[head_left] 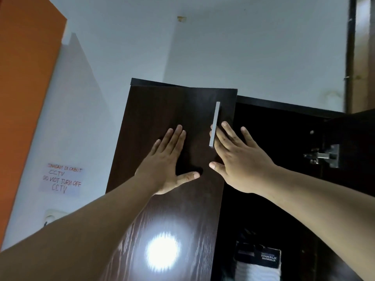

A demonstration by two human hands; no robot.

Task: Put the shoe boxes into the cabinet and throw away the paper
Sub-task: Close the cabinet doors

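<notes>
The dark brown cabinet's left door [162,110] stands partly ajar, with a silver bar handle [215,123] near its right edge. My left hand [170,159] lies flat on the door panel, fingers straight and spread. My right hand [235,157] presses flat on the door beside the handle, one fingertip showing behind the bar. Inside the dark cabinet opening [274,138], low down, sits a shoe box [257,260] with a dark label and white side. No paper is in view.
The cabinet's right door [353,142] hangs open at the right, its metal hinge [322,156] showing. A white wall [243,47] rises behind. A handwritten CCTV notice [61,179] and a socket [50,217] are on the left wall, next to an orange panel [26,78].
</notes>
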